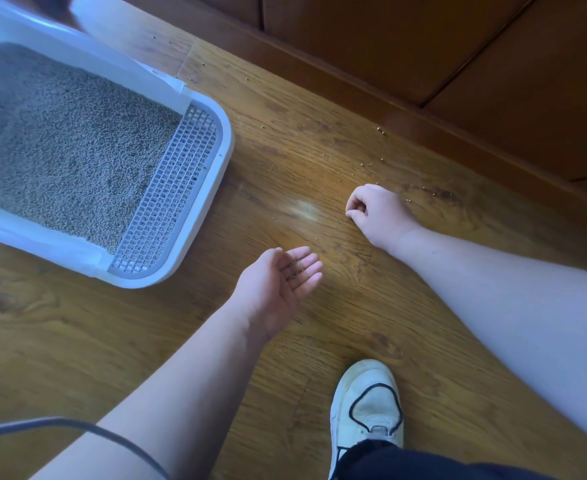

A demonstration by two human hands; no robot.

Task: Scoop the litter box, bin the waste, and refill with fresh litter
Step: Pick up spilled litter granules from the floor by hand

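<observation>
The floor (pixel 320 341) is wood-look planking in a warm honey brown, with dark streaky grain and a few knots, its boards running diagonally across the view. Daylight falls on it from above, leaving a pale, soft glare (pixel 304 209) near the middle, while the lower left corner lies dimmer. Along the top right runs a dark reddish-brown plinth (pixel 320 69), raised slightly above the floor. Behind it stand smooth panels (pixel 354 36) of the same dark wood, split by a narrow black seam (pixel 475 50); whether they are cabinet fronts or wall cladding cannot be told.
</observation>
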